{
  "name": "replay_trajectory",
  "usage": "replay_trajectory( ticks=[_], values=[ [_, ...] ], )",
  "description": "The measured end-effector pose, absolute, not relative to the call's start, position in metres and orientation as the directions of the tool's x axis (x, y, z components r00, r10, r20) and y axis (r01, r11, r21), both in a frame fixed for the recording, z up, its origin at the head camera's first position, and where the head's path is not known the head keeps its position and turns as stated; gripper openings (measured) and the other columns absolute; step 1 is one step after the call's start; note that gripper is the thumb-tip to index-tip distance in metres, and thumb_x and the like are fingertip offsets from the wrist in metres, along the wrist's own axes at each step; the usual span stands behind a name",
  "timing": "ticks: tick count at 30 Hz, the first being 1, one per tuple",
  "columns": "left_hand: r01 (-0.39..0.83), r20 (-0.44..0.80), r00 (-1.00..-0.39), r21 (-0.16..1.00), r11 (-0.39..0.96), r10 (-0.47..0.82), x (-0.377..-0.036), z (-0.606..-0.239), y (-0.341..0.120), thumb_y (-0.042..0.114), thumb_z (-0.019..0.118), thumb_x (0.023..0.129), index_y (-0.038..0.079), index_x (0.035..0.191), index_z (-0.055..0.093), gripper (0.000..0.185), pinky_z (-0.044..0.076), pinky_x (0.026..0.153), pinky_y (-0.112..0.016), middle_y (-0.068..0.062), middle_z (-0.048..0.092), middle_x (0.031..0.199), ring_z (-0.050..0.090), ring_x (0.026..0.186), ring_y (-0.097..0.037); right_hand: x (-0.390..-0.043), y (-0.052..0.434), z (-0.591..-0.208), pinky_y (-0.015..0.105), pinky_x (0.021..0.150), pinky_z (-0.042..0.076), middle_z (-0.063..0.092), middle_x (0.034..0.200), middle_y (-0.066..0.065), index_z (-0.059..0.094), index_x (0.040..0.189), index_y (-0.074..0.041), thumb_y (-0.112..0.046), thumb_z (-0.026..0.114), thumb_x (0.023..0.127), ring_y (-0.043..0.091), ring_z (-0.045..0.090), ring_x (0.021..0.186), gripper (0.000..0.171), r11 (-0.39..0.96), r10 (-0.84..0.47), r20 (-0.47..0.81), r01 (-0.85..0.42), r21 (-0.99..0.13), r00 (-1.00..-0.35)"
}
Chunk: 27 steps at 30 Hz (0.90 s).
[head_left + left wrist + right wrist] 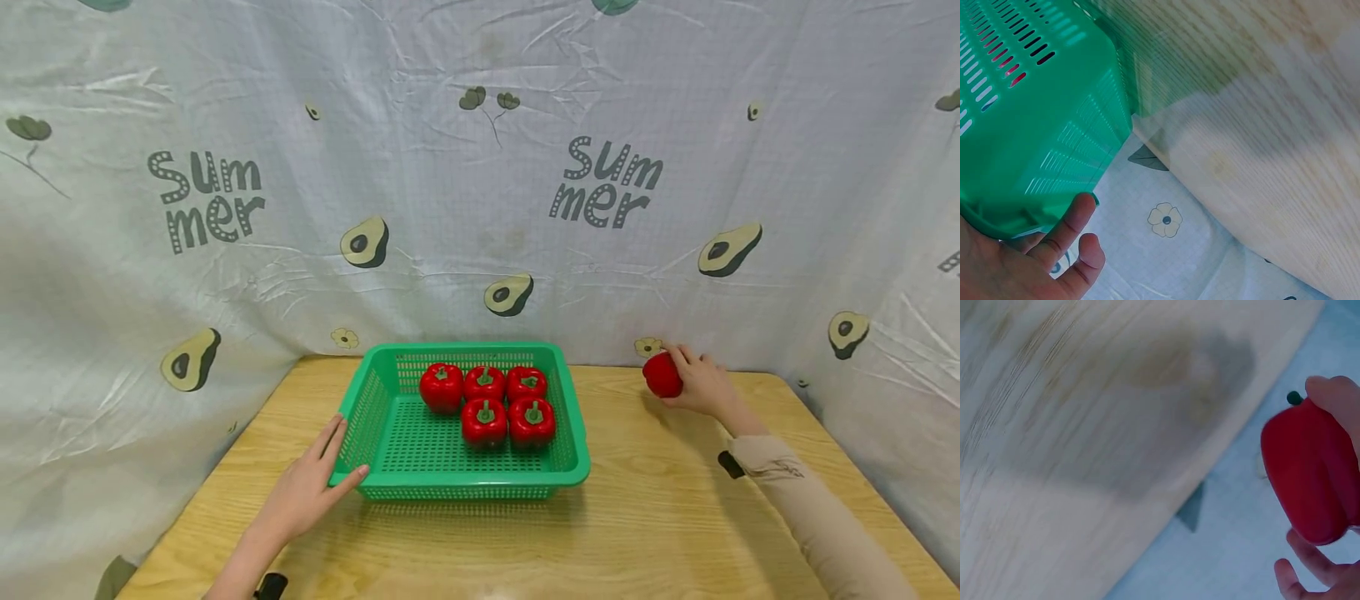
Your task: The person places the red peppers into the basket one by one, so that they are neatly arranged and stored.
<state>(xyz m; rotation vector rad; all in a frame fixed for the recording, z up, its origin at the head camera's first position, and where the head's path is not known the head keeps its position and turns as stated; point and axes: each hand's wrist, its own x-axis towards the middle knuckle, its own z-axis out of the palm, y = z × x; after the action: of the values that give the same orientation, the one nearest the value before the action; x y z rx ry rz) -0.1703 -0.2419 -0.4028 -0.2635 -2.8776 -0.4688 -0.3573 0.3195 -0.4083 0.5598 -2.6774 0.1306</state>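
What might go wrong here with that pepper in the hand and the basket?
The right hand holds the red pepper near the table's back edge; a slip might send it rolling off. The left hand only rests on the green basket's corner, so a bump may slide it.

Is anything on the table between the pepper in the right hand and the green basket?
Nothing visible. The right hand holds the pepper right of the basket, with only bare table between them. Five peppers fill the basket's back right; its front and left floor lie free.
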Motion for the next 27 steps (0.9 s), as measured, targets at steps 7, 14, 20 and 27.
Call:
replay_trajectory(
  ticks=[7, 14, 20, 27],
  values=[
    [0.199, 0.218, -0.966, 0.285, 0.937, 0.139, -0.172, -0.400, -0.240, 0.049, 0.046, 0.088, -0.002, 0.140, 0.024, 0.076, 0.045, 0.080, -0.052, -0.020, 0.020, 0.147, 0.048, 0.112, -0.043, -0.335, 0.304, -0.396, 0.052, 0.062, 0.038, 0.053, 0.104, 0.019, 0.044, 0.116, 0.000, -0.038, 0.082, 0.054, 0.040, 0.044, 0.090, 0.082, 0.901, -0.383, 0.454, -0.433, -0.008, -0.805],
    [0.198, 0.210, -0.968, 0.291, 0.936, 0.140, -0.173, -0.401, -0.241, 0.051, 0.044, 0.088, -0.001, 0.140, 0.023, 0.077, 0.045, 0.080, -0.051, -0.019, 0.020, 0.147, 0.048, 0.112, -0.043, -0.312, 0.282, -0.380, 0.054, 0.066, 0.045, 0.051, 0.102, 0.019, 0.040, 0.124, -0.005, -0.045, 0.080, 0.054, 0.040, 0.052, 0.088, 0.090, 0.884, -0.414, 0.437, -0.468, -0.017, -0.799],
    [0.200, 0.207, -0.968, 0.292, 0.935, 0.143, -0.172, -0.401, -0.243, 0.049, 0.045, 0.089, -0.002, 0.140, 0.022, 0.076, 0.044, 0.081, -0.052, -0.020, 0.020, 0.147, 0.047, 0.113, -0.043, -0.295, 0.263, -0.372, 0.043, 0.062, 0.051, 0.046, 0.098, 0.015, 0.044, 0.122, -0.011, -0.036, 0.082, 0.055, 0.031, 0.055, 0.079, 0.081, 0.824, -0.461, 0.435, -0.555, -0.114, -0.773],
    [0.198, 0.203, -0.969, 0.295, 0.935, 0.141, -0.171, -0.400, -0.243, 0.047, 0.046, 0.089, -0.001, 0.141, 0.021, 0.076, 0.044, 0.082, -0.052, -0.020, 0.019, 0.147, 0.045, 0.115, -0.043, -0.284, 0.246, -0.365, 0.038, 0.064, 0.051, 0.053, 0.096, 0.009, 0.046, 0.112, -0.008, -0.043, 0.082, 0.053, 0.024, 0.054, 0.082, 0.078, 0.798, -0.469, 0.471, -0.588, -0.137, -0.747]
  ],
)
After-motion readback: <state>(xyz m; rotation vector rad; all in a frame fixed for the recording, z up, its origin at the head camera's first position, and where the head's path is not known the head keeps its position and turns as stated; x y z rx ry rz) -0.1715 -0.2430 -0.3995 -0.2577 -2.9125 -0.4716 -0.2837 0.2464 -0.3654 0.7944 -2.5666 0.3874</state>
